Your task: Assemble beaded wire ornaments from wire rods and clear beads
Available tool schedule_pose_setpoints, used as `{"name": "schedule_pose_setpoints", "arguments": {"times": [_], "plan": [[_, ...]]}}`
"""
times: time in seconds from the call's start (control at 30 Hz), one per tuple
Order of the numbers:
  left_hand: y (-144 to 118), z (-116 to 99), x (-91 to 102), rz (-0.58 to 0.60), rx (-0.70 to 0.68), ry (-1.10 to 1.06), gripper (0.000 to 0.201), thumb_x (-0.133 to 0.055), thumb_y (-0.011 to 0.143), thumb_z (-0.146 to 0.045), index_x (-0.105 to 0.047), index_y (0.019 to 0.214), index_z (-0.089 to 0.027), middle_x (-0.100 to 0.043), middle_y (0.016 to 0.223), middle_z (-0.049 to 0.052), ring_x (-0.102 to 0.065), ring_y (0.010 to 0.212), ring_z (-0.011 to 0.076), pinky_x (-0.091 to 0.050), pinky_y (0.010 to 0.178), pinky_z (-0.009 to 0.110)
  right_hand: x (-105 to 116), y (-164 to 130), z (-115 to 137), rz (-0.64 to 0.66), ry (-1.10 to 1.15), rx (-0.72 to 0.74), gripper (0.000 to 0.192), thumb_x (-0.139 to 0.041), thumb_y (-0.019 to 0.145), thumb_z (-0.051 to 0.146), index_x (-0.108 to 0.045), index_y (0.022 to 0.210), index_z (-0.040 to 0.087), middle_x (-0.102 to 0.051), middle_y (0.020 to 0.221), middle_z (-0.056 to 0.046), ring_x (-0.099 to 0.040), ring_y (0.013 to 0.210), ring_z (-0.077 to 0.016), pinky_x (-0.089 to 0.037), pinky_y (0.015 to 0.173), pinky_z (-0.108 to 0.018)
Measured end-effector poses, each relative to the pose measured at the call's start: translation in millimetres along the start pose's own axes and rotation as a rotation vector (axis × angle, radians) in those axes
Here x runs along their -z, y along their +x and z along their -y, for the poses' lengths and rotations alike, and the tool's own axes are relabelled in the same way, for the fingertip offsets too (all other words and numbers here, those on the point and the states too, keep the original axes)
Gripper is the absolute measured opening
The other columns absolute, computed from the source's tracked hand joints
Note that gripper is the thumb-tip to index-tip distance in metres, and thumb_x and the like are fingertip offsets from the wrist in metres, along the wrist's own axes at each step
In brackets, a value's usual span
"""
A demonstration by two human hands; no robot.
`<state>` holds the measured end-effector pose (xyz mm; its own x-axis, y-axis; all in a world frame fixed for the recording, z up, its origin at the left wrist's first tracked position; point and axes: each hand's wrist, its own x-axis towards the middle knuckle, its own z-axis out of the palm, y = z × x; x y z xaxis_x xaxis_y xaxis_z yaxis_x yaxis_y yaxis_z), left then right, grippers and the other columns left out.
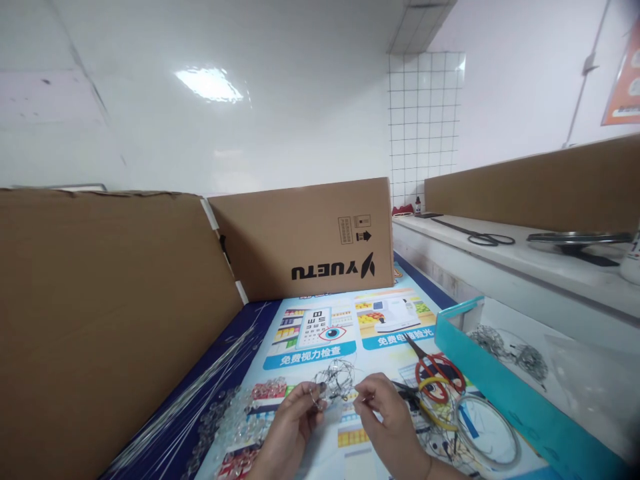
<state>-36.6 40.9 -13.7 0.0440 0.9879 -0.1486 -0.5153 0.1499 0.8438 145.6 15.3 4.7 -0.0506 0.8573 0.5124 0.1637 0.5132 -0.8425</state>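
Both hands pinch a tangle of thin wire [336, 380] between them: the left hand [295, 420] and right hand [387, 413] each grip it with fingertips. Right of the right hand lie red scissors [436, 370]. Beyond the hands, a poster [345, 327] shows an eye chart; farther, a cardboard box [300, 233] reads "YUETU" upside down.

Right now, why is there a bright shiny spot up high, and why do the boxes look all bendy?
In the head view, the bright patch is a lamp's glare on the glossy white surface above. The wide lens bends straight edges, so the cardboard box and the shelf lean. Low down, the left hand, right hand and thin wire tangle look soft and small.
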Motion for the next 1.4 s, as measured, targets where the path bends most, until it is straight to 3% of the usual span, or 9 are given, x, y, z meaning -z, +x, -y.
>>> {"name": "schedule_pose_setpoints", "arguments": {"times": [0.47,1.1,1.4], "plan": [[-5.2,1.9,-4.4,0.026,-0.029,0.049,0.01,-0.068,0.071,-0.02,-0.058,0.072,-0.017,-0.059,0.069,-0.001,-0.057,0.063,0.0101,-0.045,0.052,0.018,-0.7,2.1,-4.2,-0.031,0.025,-0.07,0.009,-0.052,0.075,0.011,-0.054,0.075,0.02,-0.052,0.078,-0.001,-0.052,0.073,-0.0147,-0.043,0.063,-0.023],[-5.0,4.0,-9.8,-0.005,-0.055,0.115,0.018,-0.073,0.065,-0.021,-0.055,0.066,-0.017,-0.063,0.076,0.0,-0.058,0.06,0.011,-0.042,0.05,0.021,0.4,1.8,-6.5,-0.06,0.056,-0.115,0.005,-0.054,0.075,0.014,-0.056,0.075,0.019,-0.053,0.075,0.0,-0.052,0.071,-0.0151,-0.042,0.063,-0.025],[-8.2,2.9,-14.0,-0.027,-0.064,0.154,0.02,-0.074,0.063,-0.021,-0.054,0.063,-0.016,-0.063,0.083,0.001,-0.057,0.057,0.0089,-0.04,0.048,0.019,0.8,2.1,-6.5,-0.102,0.116,-0.217,0.003,-0.057,0.073,0.018,-0.055,0.074,0.019,-0.054,0.072,0.0,-0.052,0.069,-0.0159,-0.043,0.061,-0.025]]}}
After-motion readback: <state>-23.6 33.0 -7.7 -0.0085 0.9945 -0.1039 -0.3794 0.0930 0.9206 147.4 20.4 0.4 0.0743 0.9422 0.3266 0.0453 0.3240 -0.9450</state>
